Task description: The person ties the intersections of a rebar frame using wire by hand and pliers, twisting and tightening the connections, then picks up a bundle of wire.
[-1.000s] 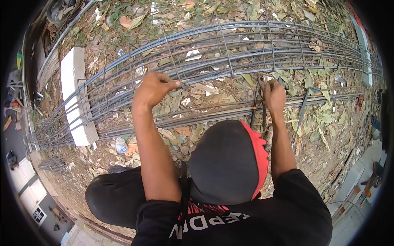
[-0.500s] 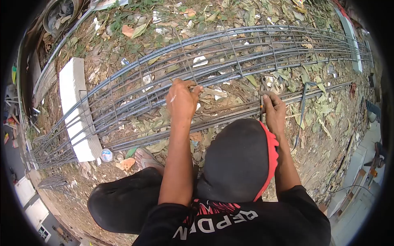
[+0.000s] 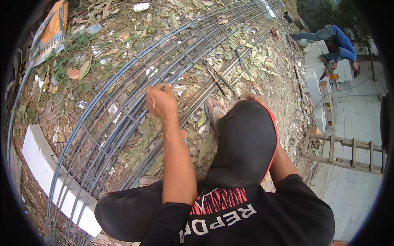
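My left hand (image 3: 161, 101) is closed at the near edge of a long rebar cage (image 3: 180, 55), fingertips pinched beside a bar. What they pinch is too small to make out. My right hand (image 3: 251, 97) is by my right knee, which hides most of it; its fingers do not show clearly. A pair of pincers (image 3: 221, 82) with dark, orange-marked handles lies on the ground just beyond my right foot, apart from both hands. Loose steel rods (image 3: 191, 110) run along the ground between the cage and my feet.
A white block (image 3: 57, 180) props the cage's near end, another white block (image 3: 269, 12) its far end. A blue strap (image 3: 242, 63) lies across the rods. At right a person in blue (image 3: 342, 45) bends over near a wooden ladder (image 3: 349, 151). An orange sack (image 3: 51, 33) lies upper left.
The view has turned toward the right, showing the other person and the ladder. My right hand has left the pincers, now lying on the ground, and drawn back to my knee. My left hand stays at the cage.
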A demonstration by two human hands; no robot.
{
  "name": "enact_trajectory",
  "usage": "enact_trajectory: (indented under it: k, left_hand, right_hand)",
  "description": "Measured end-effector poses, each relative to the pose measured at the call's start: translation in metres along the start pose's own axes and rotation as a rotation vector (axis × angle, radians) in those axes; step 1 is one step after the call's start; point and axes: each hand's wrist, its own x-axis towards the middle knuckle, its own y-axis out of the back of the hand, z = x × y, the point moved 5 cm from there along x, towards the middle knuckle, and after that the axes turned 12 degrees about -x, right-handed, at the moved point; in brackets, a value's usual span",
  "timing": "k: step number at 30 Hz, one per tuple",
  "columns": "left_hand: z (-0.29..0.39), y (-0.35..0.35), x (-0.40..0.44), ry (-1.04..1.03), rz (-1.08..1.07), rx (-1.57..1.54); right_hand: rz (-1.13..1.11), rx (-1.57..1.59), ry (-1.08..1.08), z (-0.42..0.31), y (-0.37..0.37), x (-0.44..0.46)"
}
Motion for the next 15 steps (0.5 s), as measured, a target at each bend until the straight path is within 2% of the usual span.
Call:
enact_trajectory:
  k: [3,5,6,10,13,15]
  left_hand:
    - [0.001,0.000,0.001,0.102,0.015,0.023]
    - [0.001,0.002,-0.002,0.099,0.036,0.019]
    - [0.002,0.003,-0.003,0.126,0.009,0.014]
    - [-0.011,-0.002,-0.002,0.040,0.088,0.074]
    - [-0.003,0.003,0.000,0.049,0.104,0.177]
    - [0.002,0.003,0.000,0.224,-0.062,0.134]
  right_hand:
    - [0.050,-0.072,-0.050,-0.025,0.003,0.001]
    - [-0.003,-0.033,-0.005,-0.029,-0.015,0.013]
    - [-0.035,-0.013,-0.060,-0.025,-0.026,0.017]
    - [-0.219,0.035,-0.166,0.014,-0.081,0.035]
    - [-0.391,0.269,-0.259,0.031,-0.132,0.035]
    - [-0.505,0.291,-0.362,0.044,-0.162,0.040]
